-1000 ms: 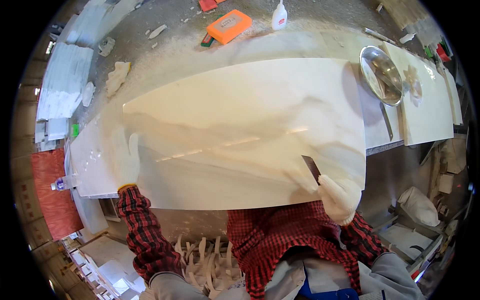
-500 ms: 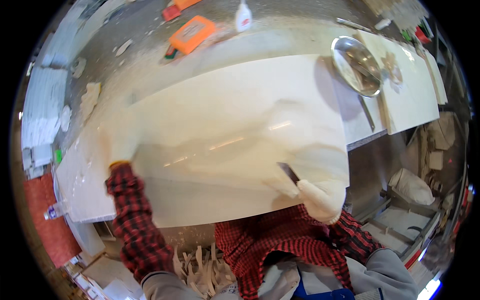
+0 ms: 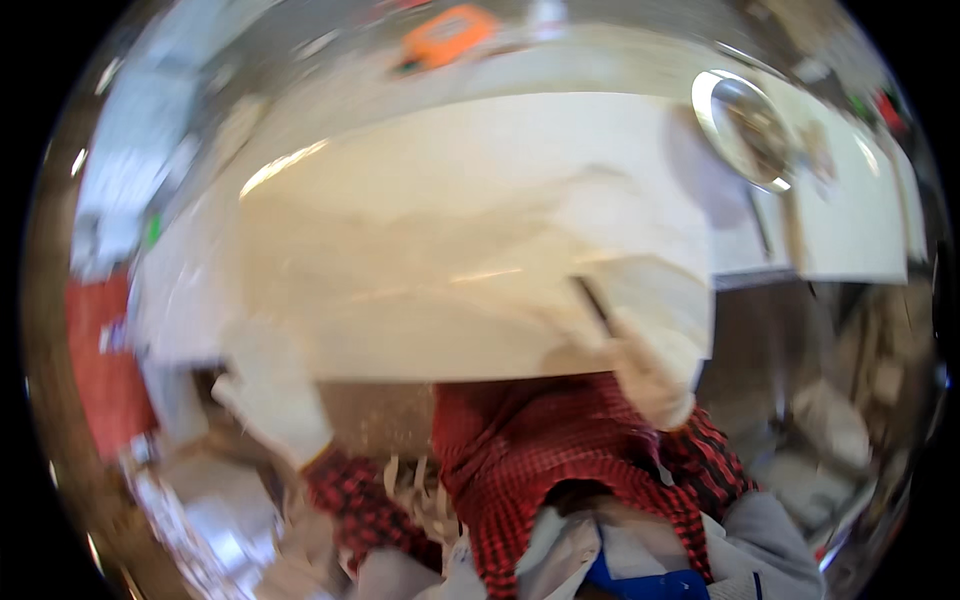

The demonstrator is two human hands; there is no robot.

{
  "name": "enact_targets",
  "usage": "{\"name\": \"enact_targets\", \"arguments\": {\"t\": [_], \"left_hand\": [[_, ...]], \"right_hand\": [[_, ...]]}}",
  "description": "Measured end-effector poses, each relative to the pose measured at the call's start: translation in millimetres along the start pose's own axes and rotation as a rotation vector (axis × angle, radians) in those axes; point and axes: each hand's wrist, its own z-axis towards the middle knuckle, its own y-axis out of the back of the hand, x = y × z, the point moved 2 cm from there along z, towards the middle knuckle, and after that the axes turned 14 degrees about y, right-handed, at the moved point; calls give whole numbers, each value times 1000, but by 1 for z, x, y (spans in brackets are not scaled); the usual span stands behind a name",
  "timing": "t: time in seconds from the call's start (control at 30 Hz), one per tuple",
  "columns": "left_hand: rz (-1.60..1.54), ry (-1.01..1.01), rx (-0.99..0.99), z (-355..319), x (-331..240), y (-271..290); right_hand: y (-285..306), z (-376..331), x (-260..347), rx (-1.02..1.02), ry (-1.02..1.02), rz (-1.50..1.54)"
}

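The view is heavily blurred by motion. A large cream stone slab (image 3: 470, 230) lies across the bench in front of me. My right hand (image 3: 650, 375), in a white glove, rests at the slab's near right corner and grips a thin dark blade-like tool (image 3: 592, 305) that points up onto the surface. My left hand (image 3: 268, 395), also white-gloved, hangs below the slab's near left edge, off the surface; the blur hides its fingers. Red checked sleeves cover both forearms.
A round metal bowl (image 3: 745, 130) sits at the far right, beside a paler panel (image 3: 850, 220). An orange tool (image 3: 450, 30) lies behind the slab. A red patch (image 3: 95, 350) shows at the left, low down.
My left hand has come off the slab's left part and dropped below its near edge. The head has swung, blurring the view. My right hand keeps the tool at the near right corner.
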Motion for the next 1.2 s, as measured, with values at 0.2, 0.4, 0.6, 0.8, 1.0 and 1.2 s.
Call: {"name": "enact_targets", "arguments": {"t": [0.2, 0.4, 0.6, 0.8, 1.0, 1.2], "left_hand": [[161, -350, -264, -34, 44, -58], [125, -447, -217, -73, 49, -63], [54, -542, -236, -102, 47, -54], [-96, -490, -153, -137, 51, -51], [-187, -678, -370, -164, 43, -17], [9, -440, -566, -140, 82, -45]], "right_hand": [[0, 30, 14, 6, -569, 474], [-25, 99, 99, 356, -780, 1171], [-109, 111, 197, 908, -501, 1747], [-198, 164, 235, 581, -244, 1463], [-184, 150, 246, 946, -438, 1676], [-195, 140, 254, 928, -498, 1529]]}}
